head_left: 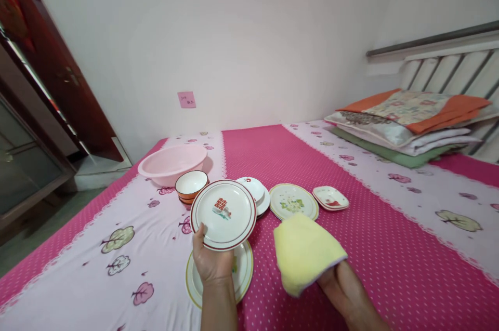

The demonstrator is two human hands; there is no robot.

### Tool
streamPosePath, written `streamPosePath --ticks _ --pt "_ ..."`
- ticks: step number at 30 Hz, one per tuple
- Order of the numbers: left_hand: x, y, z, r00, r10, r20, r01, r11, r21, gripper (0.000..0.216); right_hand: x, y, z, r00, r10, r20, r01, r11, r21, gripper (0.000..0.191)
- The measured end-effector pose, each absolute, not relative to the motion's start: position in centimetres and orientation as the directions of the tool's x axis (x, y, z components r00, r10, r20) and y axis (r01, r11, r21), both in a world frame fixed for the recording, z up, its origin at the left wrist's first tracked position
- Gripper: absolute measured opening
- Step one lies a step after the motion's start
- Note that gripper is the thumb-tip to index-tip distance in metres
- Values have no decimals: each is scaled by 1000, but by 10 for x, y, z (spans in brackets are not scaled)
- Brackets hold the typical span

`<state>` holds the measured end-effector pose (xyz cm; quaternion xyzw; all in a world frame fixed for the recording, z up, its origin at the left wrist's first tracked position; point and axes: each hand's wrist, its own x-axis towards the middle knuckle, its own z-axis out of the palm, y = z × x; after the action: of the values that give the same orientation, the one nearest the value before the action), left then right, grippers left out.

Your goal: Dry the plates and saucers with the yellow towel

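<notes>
My left hand (pixel 213 261) grips a white plate (pixel 210 201) with a dark red rim and a printed figure, its face tilted up toward me. The thumb lies on the plate's edge; the other fingers are hidden beneath. A yellow cloth (pixel 306 250) drapes over my right hand (pixel 343 287), which is closed on it, with most fingers covered. Under my left wrist, a plate with a yellow-green rim (pixel 245 274) rests on the bedspread. Beyond the hands are small white plates (pixel 251 185), a stack of green-patterned plates (pixel 278 198), stacked orange-sided bowls (pixel 191 183) and small square dishes (pixel 331 197).
A pink basin (pixel 171 162) stands behind the bowls at the left. Folded bedding (pixel 413 118) is piled at the right by the white bed rail (pixel 440 74). The pink patterned bedspread (pixel 390 248) reaches the wall (pixel 253 50), which bears a pink note (pixel 186 100).
</notes>
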<state>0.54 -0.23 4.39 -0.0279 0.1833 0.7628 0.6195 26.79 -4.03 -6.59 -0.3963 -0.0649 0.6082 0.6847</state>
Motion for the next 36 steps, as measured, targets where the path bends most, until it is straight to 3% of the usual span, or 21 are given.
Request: streamPosePath --ticks 5,9,14,19,26,29,32,36 --pt "12 -2 44 -217 933 -287 -958 -147 246 35 277 -49 -47 238 914 -329 -747 -44 -663 36" --pt "14 -1 45 -201 935 -293 -964 -136 228 35 286 -60 -35 156 957 -244 -697 -68 -714 29" --pt "11 1 40 -211 944 -255 -959 -150 239 39 276 -63 -34 105 959 -263 -676 -124 -726 45" --pt "14 1 39 -165 949 -268 -973 -112 201 38 250 -54 -36 239 902 -360 -665 -119 -738 53" --pt "22 0 43 -135 945 -298 -966 -58 254 38 266 -52 -17 455 828 -327 -643 52 -764 53" --pt "22 0 41 -123 948 -292 -966 -47 256 37 275 -58 17 610 759 -229 -521 167 -837 51" --pt "23 1 38 -88 959 -269 -971 -22 240 36 272 -61 62 699 716 0 -293 286 -913 53" --pt "27 1 34 -47 966 -253 -967 19 255 34 245 -47 101 609 710 355 71 396 -915 49"
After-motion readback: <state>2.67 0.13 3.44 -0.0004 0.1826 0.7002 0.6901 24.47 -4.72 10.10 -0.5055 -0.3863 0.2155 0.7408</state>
